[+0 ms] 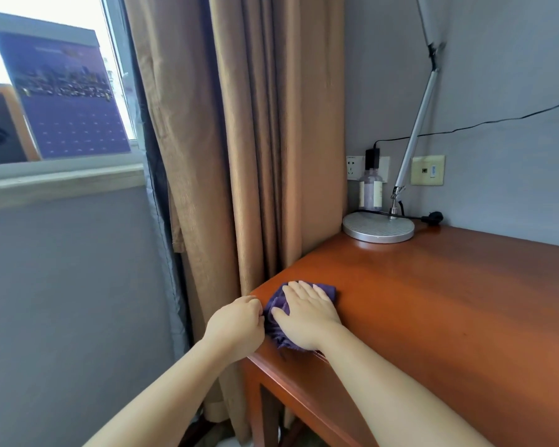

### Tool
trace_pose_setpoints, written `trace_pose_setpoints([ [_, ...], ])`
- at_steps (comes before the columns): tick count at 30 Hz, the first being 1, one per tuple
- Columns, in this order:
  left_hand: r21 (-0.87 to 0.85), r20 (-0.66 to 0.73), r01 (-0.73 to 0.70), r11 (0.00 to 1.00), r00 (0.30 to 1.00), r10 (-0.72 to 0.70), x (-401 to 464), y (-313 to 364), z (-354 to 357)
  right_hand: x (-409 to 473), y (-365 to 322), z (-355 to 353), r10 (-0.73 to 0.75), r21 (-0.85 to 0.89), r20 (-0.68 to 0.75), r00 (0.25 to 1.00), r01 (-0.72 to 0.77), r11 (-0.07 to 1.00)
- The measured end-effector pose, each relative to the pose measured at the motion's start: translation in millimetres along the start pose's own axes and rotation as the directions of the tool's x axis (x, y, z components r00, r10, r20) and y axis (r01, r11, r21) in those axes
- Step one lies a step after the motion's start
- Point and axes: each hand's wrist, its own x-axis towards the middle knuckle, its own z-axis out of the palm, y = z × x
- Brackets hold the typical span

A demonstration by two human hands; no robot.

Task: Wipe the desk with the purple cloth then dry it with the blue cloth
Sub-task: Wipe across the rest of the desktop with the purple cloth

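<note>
Two hands at the near left corner of the wooden desk [433, 301]. Right hand [307, 314] laid flat, fingers straight and together, pressing the purple cloth [279, 304] against the desktop. Left hand [236, 324] at the desk's left edge, fingers curled, pinching the bunched near-left side of the cloth. Cloth crumpled, soft, lying just inside the left edge, its lower folds reaching the front edge.

Wide bare stretch of desktop to the right and toward the back; glossy, reddish-brown, smooth, with rounded edge and square leg below. Left edge touching the brown curtain [239, 140], heavy, ribbed, hanging in vertical folds.

At the back left corner: round silver lamp base [378, 227], flat disc with fine grooved top, carrying a slim metal lamp arm [417, 124] tilted up to the right. Behind the base, a clear bottle [371, 188] with pale label, close to the grey wall. Black plug [433, 217] lying beside the base. Wall socket [355, 167] with black adapter [372, 158] and black cable [497, 121] running right. Purple calendar [65, 91] leaning in the window.
</note>
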Motion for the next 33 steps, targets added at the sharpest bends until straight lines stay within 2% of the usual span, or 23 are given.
trace_pose_setpoints([
  [6,0.073,-0.032,-0.014,0.997,0.999,0.017,5,0,2,5,0,0,-0.002,-0.008,-0.007,1.000,0.002,1.000],
  [13,0.005,-0.008,0.030,1.000,1.000,-0.030,38,1,7,36,17,-5,-0.040,-0.006,-0.024,0.999,0.040,0.999],
  [33,0.112,0.037,0.022,0.993,0.999,-0.026,186,71,43,140,138,-20,0.058,0.004,-0.061,0.997,-0.057,0.998],
])
